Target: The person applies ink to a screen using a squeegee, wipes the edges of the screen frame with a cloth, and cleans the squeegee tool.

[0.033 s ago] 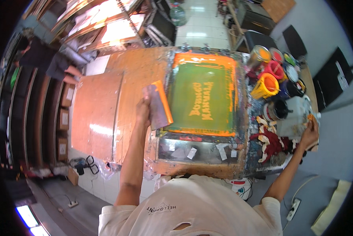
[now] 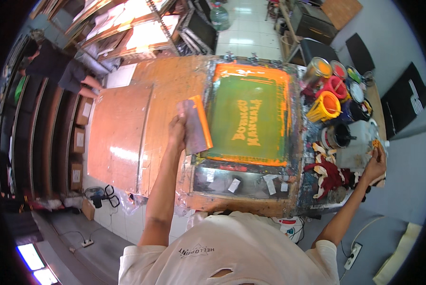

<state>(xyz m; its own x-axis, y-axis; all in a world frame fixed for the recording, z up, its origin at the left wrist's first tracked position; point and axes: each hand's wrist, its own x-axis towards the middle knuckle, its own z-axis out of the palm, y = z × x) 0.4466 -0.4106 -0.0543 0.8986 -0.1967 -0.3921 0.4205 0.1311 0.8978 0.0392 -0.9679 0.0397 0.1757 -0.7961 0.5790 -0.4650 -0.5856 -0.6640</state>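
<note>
My left hand [image 2: 177, 132] is closed round a squeegee [image 2: 194, 126], a flat grey-purple blade with orange ink along its right edge. It is held tilted beside the left side of a screen printing frame [image 2: 251, 116]. The green mesh carries pale lettering, and orange ink is smeared round its borders. Out to the right, my right hand [image 2: 375, 164] pinches a small crumpled orange-stained piece [image 2: 376, 144], perhaps a rag; its exact kind is unclear. That hand is next to a translucent plastic jerrycan [image 2: 353, 154] at the table's right edge.
Yellow [image 2: 324, 107] and red [image 2: 335, 88] tubs, ink cans [image 2: 320, 69] and a dark pot [image 2: 336, 135] crowd the right side. Stained rags [image 2: 334, 175] lie nearer me. A smooth board [image 2: 120, 128] covers the left. Another person [image 2: 56, 66] bends by shelves at far left.
The view has shifted slightly, moving the table rightward in the picture. Both hands keep their holds, with no clear movement relative to the table.
</note>
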